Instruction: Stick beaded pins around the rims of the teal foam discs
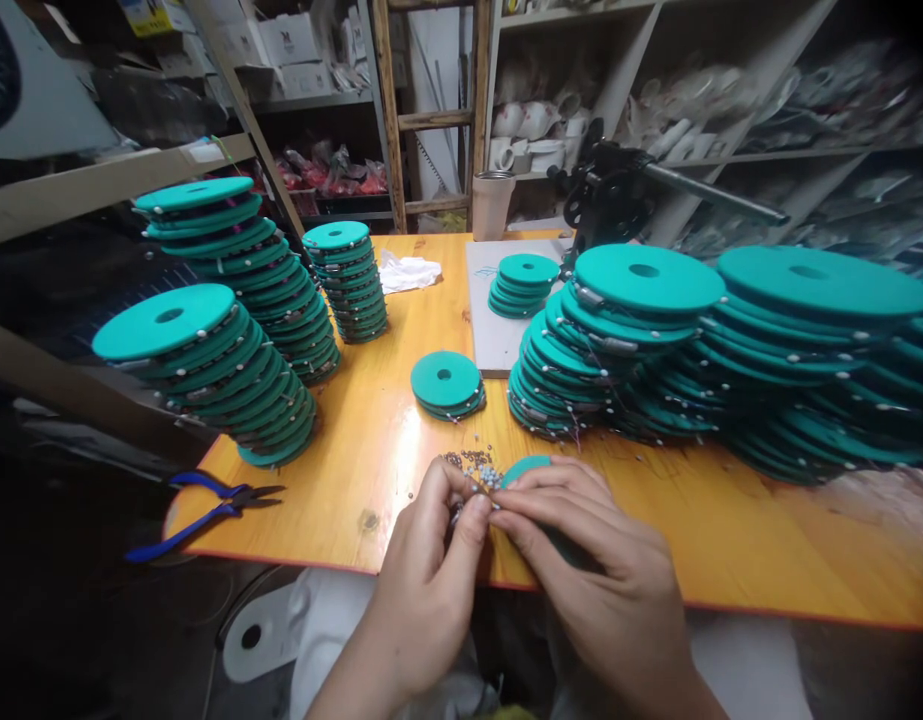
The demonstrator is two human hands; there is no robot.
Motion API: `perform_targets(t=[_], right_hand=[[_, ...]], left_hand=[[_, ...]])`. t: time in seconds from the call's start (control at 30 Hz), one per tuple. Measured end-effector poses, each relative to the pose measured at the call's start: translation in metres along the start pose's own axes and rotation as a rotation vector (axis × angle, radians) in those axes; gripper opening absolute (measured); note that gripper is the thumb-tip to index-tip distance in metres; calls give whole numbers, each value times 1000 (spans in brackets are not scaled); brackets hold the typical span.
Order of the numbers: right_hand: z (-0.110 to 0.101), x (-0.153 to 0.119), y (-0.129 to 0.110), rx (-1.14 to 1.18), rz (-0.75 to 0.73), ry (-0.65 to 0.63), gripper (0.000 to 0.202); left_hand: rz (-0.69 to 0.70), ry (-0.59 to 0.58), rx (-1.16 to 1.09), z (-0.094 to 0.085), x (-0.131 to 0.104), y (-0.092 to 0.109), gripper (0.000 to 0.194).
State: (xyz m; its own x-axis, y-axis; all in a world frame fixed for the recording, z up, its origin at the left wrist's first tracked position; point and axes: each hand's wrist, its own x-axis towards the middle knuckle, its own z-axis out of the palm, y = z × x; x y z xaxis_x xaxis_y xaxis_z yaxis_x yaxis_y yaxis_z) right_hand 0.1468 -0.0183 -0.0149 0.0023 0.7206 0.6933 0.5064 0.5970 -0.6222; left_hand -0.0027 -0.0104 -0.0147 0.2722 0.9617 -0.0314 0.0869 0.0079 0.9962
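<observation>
My left hand [435, 565] and my right hand [615, 565] meet over the table's front edge, thumbs and fingertips pinched close together. A tiny pale bead [476, 489] shows at the left fingertips. What the right fingertips pinch is too small to make out. A green foam spool [527, 466] lies under my right hand, mostly covered by it. Just beyond the fingertips are loose brown beads [453, 459] and a small heap of pale blue-grey beads [489, 476]. Farther back lies a short stack of green spools [444, 380].
Tall spool stacks stand at left [206, 370] and right [641, 340]. Blue-handled pliers [221, 508] overhang the left table edge. Behind are a grey board [498, 350] with a small spool stack [525, 285], a tumbler [493, 205] and a black hand press [611, 195].
</observation>
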Motion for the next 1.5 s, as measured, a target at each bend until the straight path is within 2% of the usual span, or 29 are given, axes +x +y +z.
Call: perform_targets(t=[0.13, 0.23, 0.33, 0.47, 0.57, 0.63, 0.67, 0.77, 0.87, 1.0, 1.13, 1.27, 1.4, 1.5], right_hand=[[-2, -1, 0, -30, -13, -26, 12], [-3, 1, -1, -58, -37, -84, 11], [-2, 3, -3, -88, -39, -127, 10], [-10, 1, -3, -155, -59, -114, 12], [-24, -9, 3, -227, -93, -168, 8], [-34, -17, 7, -307, -120, -234, 4], [-38, -20, 9, -354, -131, -267, 12], [-50, -23, 12, -466, -171, -326, 27], [-61, -16, 8, -512, -192, -374, 27], [-58, 12, -11, -481, -219, -413, 21], [-19, 58, -25, -495, -273, -455, 13], [22, 103, -23, -792, -209, -604, 10], [35, 143, -25, -847, -239, -716, 6], [48, 189, -32, -858, -264, -712, 6]], left_hand=[[-33, 33, -108, 1, -1, 1, 30], [-45, 138, -300, 3, -1, 0, 30], [-37, 245, -393, 4, 1, -1, 30], [74, 400, -587, 0, 8, 4, 34], [110, 365, -722, -2, 12, 7, 32], [96, 321, -706, -3, 11, 9, 28], [96, 319, -677, -4, 10, 10, 26], [156, 389, -544, -15, 4, 14, 20], [228, 431, -453, -35, 4, 19, 22], [275, 391, -492, -55, 12, 16, 26], [224, 322, -554, -60, 17, 8, 27], [153, 315, -605, -62, 14, 6, 34], [121, 290, -671, -63, 13, 6, 36], [124, 262, -706, -64, 12, 4, 37]])
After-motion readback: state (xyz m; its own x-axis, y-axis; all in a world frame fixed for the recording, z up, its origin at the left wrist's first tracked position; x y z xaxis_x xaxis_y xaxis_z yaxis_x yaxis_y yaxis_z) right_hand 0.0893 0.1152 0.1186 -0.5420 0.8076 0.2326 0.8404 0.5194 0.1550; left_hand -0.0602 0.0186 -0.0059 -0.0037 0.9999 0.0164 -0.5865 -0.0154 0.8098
